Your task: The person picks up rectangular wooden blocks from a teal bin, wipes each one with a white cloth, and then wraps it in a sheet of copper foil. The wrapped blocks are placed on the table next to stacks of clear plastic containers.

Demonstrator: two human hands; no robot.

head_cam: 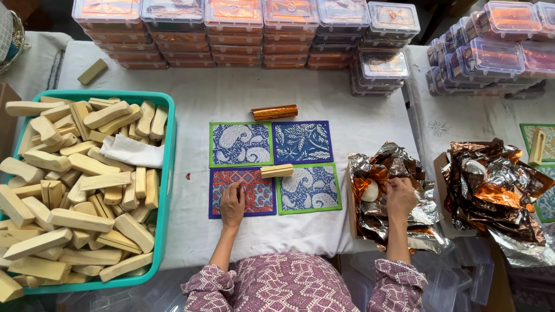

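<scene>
Four patterned cloth mats lie in a square on the white table. My left hand (pixel 233 203) rests flat on the red-and-blue mat (pixel 254 193) at the near left, fingers spread. A pale wooden bar (pixel 277 171) lies where the mats meet. A bar wrapped in copper foil (pixel 274 112) lies beyond the blue mats (pixel 302 141). My right hand (pixel 400 196) reaches into a box of crumpled copper-silver foil sheets (pixel 393 167), fingers curled on the foil beside a white roundish object (pixel 370 191).
A teal crate (pixel 169 156) full of pale wooden bars stands at the left with a white cloth on top. Stacks of clear lidded boxes (pixel 243 32) line the far edge and right. A second foil pile (pixel 491 185) sits at the right.
</scene>
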